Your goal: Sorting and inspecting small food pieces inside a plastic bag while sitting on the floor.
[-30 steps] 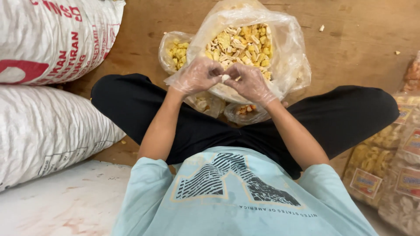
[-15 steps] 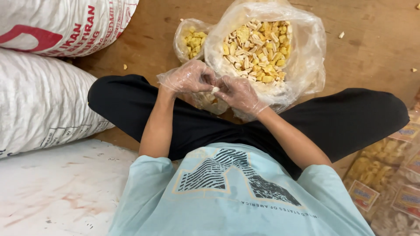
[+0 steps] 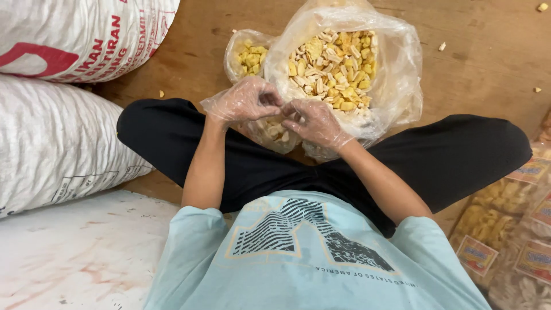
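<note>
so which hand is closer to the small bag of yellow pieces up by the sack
Left. The left hand sits just below the small bag, nearly touching it. The right hand lies further right, in front of the big open bag.

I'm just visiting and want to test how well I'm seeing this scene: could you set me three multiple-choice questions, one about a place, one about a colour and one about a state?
1. Where is the big clear bag of snack pieces?
A. on the white sacks
B. on the wooden floor before the crossed legs
C. behind the person

2. What colour is the T-shirt?
A. light blue
B. red
C. black

3. How are the left hand and right hand?
A. bare
B. in thick wool mittens
C. in thin clear gloves

Answers: 1 B, the bag stands on brown boards beyond the knees. 2 A, pale blue cloth with a dark print. 3 C, crinkled film covers both hands.
</note>
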